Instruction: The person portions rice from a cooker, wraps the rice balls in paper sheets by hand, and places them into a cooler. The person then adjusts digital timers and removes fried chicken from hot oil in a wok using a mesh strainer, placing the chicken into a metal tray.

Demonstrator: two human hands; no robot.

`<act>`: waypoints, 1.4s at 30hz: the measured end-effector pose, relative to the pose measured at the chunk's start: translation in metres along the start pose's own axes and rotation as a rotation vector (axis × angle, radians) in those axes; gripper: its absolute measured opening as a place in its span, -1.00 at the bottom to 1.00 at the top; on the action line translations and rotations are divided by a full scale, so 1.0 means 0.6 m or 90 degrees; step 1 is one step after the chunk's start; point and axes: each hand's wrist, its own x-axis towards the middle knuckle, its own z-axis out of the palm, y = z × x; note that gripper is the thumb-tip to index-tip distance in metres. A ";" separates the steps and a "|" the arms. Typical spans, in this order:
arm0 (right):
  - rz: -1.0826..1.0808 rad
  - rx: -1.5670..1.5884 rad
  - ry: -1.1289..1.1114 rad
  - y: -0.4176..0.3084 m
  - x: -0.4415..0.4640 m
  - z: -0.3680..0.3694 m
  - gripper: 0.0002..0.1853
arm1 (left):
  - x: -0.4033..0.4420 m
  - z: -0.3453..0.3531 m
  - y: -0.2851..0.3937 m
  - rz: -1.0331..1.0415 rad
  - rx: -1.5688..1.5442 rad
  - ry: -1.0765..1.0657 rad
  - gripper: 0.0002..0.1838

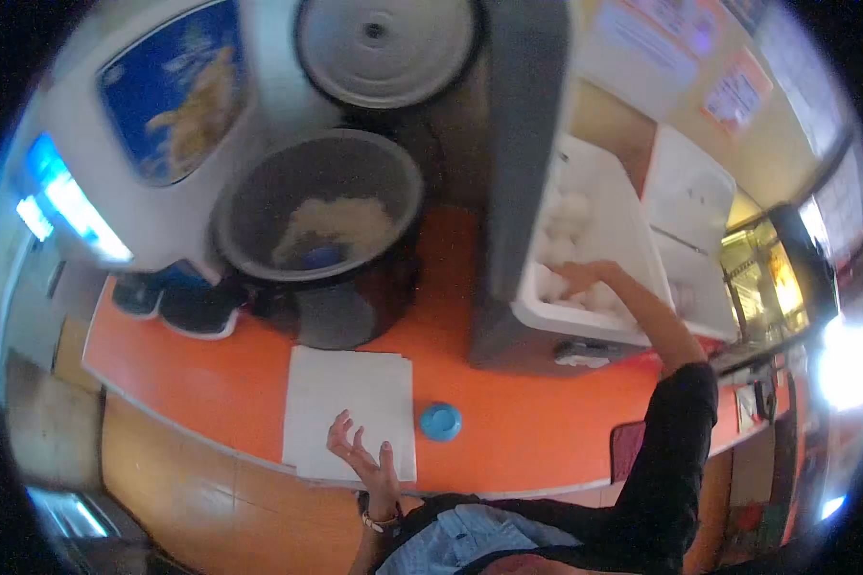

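Observation:
My left hand [364, 454] is over the stack of white paper sheets [348, 383], fingers apart and curled a little, nothing in them. A small blue round dish or lid [441, 422] lies on the counter to its right. My right hand [590, 276] reaches into a white-lined cooler box [642, 278] that holds several white rounded pieces [566, 225]. Its fingers look stretched out over the pieces near the front left corner; their tips are blurred, and whether they touch a piece is unclear.
On the orange counter [518, 412] stands a large dark pot [326, 297] with pale food inside, probably rice, and something blue. A round metal lid [384, 57] is behind it. A white machine [153, 211] stands left, and the cooler's dark raised lid [524, 144] rises beside the box.

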 end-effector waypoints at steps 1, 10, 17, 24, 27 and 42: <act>-0.019 -0.044 0.021 0.018 -0.017 0.016 -0.14 | 0.001 -0.019 -0.006 0.006 -0.001 0.038 -0.24; 0.090 0.135 0.839 -0.084 -0.214 -0.044 -0.52 | 0.048 -0.400 -0.033 0.009 0.113 0.077 -0.40; -0.037 0.520 1.454 -0.581 -0.097 -0.031 -0.65 | 0.151 -0.864 -0.062 -0.216 0.271 -0.202 -0.34; 0.263 0.012 1.433 -1.102 0.127 -0.171 -0.79 | 0.396 -1.132 -0.041 -0.143 0.404 -0.573 -0.31; 0.139 0.067 1.456 -1.290 0.249 -0.273 -0.84 | 0.549 -1.257 -0.182 0.049 0.320 -0.563 -0.39; -1.346 0.683 0.340 -2.384 0.836 -0.786 -0.82 | 0.406 -1.979 -0.439 -0.870 0.127 0.646 -0.52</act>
